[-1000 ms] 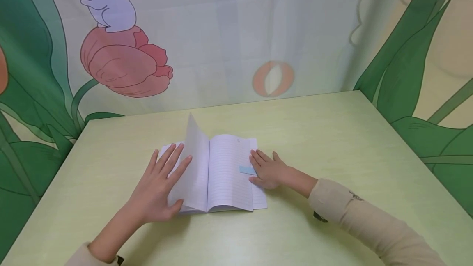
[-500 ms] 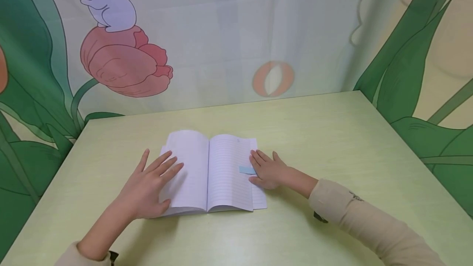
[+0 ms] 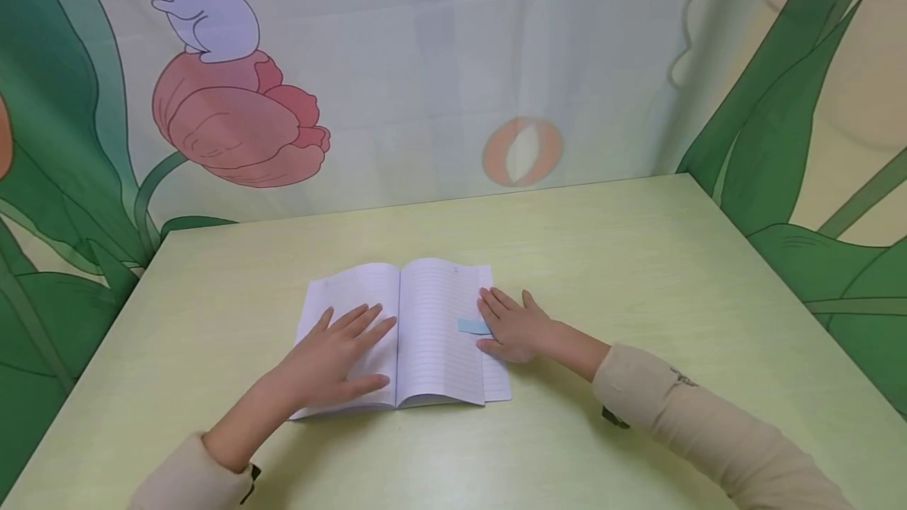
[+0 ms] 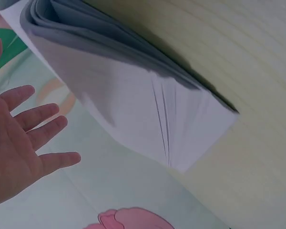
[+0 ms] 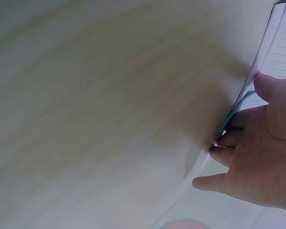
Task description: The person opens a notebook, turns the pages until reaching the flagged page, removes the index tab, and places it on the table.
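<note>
A notebook [image 3: 435, 337] with faint ruled lines lies spread on the table. Its left page [image 3: 354, 286] is turned over and bows up near the spine. Above that page is my left hand [image 3: 336, 364], fingers straight and spread; in the left wrist view the left hand [image 4: 14, 138] looks apart from the paper, beside the fanned pages [image 4: 114, 90]. My right hand [image 3: 516, 329] rests on the notebook's right edge, fingers extended. A light blue paper strip [image 3: 471, 327] lies on the right page and runs under the right fingers. In the right wrist view, the right hand [image 5: 267, 148] touches the page edge.
The pale wooden table [image 3: 602, 258] reaches back to a curtain [image 3: 397, 77] printed with a white rabbit, a pink flower and a ball. Printed green leaves [image 3: 772, 156] line the backdrop at the right side.
A standing page has swung down to the left and lies flat. My left hand first drew back left, then came right over the left page. The right hand stayed in place.
</note>
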`<state>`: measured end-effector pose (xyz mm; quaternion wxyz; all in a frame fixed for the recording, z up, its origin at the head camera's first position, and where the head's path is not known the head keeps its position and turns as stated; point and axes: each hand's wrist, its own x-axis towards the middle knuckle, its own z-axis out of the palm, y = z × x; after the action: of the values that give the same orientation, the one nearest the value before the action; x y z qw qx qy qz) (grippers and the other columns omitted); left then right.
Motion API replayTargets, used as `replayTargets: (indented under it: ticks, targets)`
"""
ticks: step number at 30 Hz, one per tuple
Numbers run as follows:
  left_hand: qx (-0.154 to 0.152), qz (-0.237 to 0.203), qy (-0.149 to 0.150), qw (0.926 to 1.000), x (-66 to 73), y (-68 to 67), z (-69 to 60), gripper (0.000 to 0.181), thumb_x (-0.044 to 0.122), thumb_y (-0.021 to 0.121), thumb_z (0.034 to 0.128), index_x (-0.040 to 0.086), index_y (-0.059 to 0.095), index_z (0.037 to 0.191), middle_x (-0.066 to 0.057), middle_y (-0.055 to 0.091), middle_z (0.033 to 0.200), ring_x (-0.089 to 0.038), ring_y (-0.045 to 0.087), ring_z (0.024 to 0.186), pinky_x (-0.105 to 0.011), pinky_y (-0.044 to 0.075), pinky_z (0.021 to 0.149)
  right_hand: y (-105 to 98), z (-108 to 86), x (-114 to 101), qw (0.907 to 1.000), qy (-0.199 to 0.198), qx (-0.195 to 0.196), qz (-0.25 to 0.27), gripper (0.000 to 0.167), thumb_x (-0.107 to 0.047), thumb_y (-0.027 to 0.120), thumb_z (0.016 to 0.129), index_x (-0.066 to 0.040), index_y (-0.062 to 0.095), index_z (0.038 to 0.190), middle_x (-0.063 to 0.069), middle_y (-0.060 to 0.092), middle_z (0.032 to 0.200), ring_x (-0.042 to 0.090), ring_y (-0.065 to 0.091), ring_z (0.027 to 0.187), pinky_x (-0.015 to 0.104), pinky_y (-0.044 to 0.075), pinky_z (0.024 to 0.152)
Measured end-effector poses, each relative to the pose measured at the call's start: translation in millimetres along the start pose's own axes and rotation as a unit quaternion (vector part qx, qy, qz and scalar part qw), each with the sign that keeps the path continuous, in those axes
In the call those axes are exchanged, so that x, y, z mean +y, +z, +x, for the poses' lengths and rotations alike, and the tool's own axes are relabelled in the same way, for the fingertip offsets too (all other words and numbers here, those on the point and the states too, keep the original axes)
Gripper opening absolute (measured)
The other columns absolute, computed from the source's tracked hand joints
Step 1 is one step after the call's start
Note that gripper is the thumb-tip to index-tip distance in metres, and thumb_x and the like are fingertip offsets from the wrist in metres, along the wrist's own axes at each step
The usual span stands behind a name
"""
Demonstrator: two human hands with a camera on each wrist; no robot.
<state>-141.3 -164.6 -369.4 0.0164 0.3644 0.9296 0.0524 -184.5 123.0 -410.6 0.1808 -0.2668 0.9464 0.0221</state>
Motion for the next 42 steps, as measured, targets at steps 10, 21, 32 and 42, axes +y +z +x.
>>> replayTargets:
  ticks: [10, 21, 32, 42]
  targets:
    - [-0.054, -0.025, 0.03, 0.9978, 6.6, 14.0, 20.2, 0.065, 0.05, 0.051, 0.0871, 0.012, 0.039, 0.139, -0.009, 0.03, 0.146, -0.031, 0.023, 0.134, -0.065, 0.014, 0.098, -2, -2.2, 1, 0.9998, -0.01, 0.006, 0.016, 0.07, -0.047, 0.033, 0.096, -0.001, 0.014, 0.145, 0.012, 0.006, 0.152, 0.026, 0.004, 0.138, 0.057, 0.011, 0.104]
    - [-0.092, -0.035, 0.021, 0.9949, 11.9, 19.1, 30.1, 0.064, 0.051, 0.05, 0.0875, 0.014, 0.04, 0.139, -0.008, 0.029, 0.146, -0.03, 0.023, 0.134, -0.066, 0.011, 0.098, -4, -2.7, 10, 0.9985, -0.005, 0.03, 0.045, 0.071, -0.045, 0.044, 0.093, 0.001, 0.023, 0.142, 0.015, 0.015, 0.15, 0.029, 0.011, 0.137, 0.055, 0.019, 0.103]
    - [-0.139, 0.011, 0.006, 0.9903, 17.8, 25.9, 35.3, 0.076, 0.051, 0.063, 0.0788, 0.015, 0.036, 0.141, -0.008, 0.025, 0.148, -0.03, 0.02, 0.135, -0.068, 0.011, 0.096, -4, 0.0, 15, 0.9764, -0.046, 0.169, 0.127, 0.044, -0.021, 0.069, 0.08, -0.005, 0.06, 0.119, 0.018, 0.053, 0.122, 0.035, 0.044, 0.116, 0.044, 0.038, 0.094]
    - [-0.147, 0.028, -0.004, 0.9888, 23.7, 26.5, 38.7, 0.076, 0.053, 0.061, 0.0796, 0.018, 0.034, 0.142, -0.006, 0.022, 0.149, -0.029, 0.018, 0.136, -0.067, 0.01, 0.097, -2, 4.7, 20, 0.9532, -0.02, 0.214, 0.213, 0.028, -0.013, 0.076, 0.072, -0.002, 0.069, 0.097, 0.007, 0.064, 0.091, 0.021, 0.053, 0.085, 0.034, 0.041, 0.078]
